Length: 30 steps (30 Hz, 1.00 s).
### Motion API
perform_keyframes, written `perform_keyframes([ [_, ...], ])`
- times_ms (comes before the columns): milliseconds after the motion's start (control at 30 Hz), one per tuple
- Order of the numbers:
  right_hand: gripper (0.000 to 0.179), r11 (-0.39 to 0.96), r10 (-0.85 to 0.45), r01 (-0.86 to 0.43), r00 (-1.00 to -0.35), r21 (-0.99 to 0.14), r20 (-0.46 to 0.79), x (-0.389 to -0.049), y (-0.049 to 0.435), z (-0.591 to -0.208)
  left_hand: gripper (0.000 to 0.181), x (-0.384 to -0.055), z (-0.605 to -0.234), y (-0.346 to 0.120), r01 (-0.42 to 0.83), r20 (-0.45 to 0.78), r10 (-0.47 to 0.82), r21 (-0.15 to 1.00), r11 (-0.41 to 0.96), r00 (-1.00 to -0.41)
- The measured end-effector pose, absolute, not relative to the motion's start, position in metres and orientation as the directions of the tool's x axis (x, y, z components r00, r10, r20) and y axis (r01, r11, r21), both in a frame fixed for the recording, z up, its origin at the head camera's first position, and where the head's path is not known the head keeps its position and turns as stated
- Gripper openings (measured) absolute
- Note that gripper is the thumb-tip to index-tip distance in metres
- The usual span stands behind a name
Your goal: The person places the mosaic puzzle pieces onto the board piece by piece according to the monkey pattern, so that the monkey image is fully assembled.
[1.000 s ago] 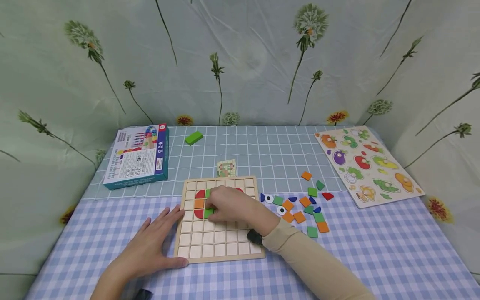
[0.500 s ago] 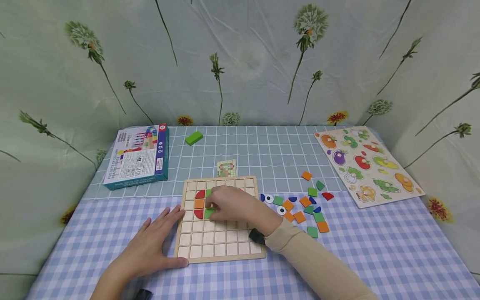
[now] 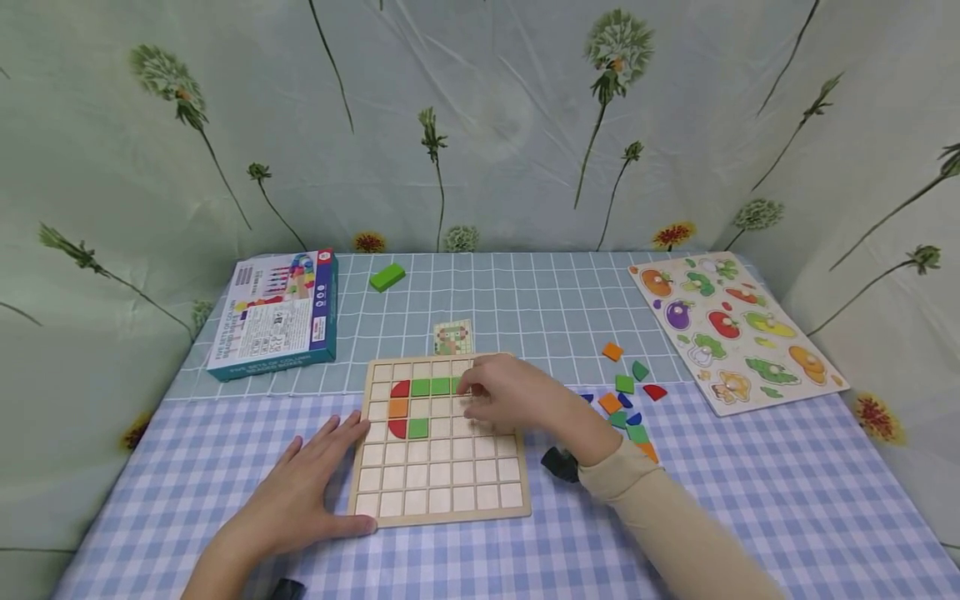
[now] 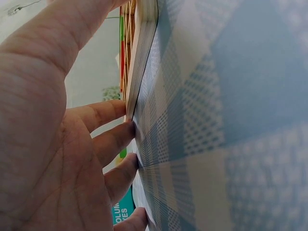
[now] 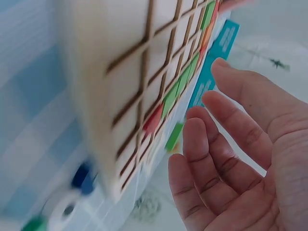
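A wooden grid board (image 3: pixel 429 477) lies on the checked cloth. Flat tiles sit in its upper cells: red curved pieces (image 3: pixel 397 428), an orange square (image 3: pixel 398 407), a row of green squares (image 3: pixel 420 387) and one green square (image 3: pixel 417 428) lower down. My left hand (image 3: pixel 296 492) touches the board's left edge with extended fingers and thumb. Above the board's upper right hovers my right hand (image 3: pixel 521 396), fingers loosely bent. In the right wrist view nothing is between them, and a red tile (image 5: pixel 153 120) ends the green row.
Loose tiles, such as an orange square (image 3: pixel 612 352) and a red quarter (image 3: pixel 655 392), lie scattered right of the board. A small pattern card (image 3: pixel 453 337) sits behind it. Farther out are a box (image 3: pixel 273 312), a green block (image 3: pixel 387 277) and a vegetable puzzle (image 3: pixel 738 333).
My right hand has left the lower green square and moved right and slightly up, uncovering the green row and now covering some loose tiles. My left hand stays in place.
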State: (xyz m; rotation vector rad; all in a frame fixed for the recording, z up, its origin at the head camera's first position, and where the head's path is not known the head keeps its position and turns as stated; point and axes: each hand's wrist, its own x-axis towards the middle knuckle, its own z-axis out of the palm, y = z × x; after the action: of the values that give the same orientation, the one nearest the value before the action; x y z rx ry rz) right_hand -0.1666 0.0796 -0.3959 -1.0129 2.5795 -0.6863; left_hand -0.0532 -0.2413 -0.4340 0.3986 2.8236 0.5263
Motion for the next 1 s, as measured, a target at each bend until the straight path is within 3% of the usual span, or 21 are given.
perform_keyframes([
  [367, 0.029, 0.753, -0.539, -0.411, -0.833, -0.514, -0.122, -0.166, 0.149, -0.395, 0.126, -0.052, -0.434, -0.242, 0.224, -0.192, 0.315, 0.386, 0.895, -0.930],
  [667, 0.031, 0.777, -0.491, -0.330, -0.851, -0.536, -0.188, -0.164, 0.188, -0.404, 0.125, -0.053, -0.434, -0.242, 0.222, -0.183, 0.312, 0.392, 0.893, -0.932],
  [1000, 0.032, 0.773, -0.489, -0.315, -0.849, -0.551, -0.199, -0.163, 0.198, -0.413, 0.125, -0.052, -0.433, -0.242, 0.227, -0.180, 0.315, 0.387, 0.894, -0.932],
])
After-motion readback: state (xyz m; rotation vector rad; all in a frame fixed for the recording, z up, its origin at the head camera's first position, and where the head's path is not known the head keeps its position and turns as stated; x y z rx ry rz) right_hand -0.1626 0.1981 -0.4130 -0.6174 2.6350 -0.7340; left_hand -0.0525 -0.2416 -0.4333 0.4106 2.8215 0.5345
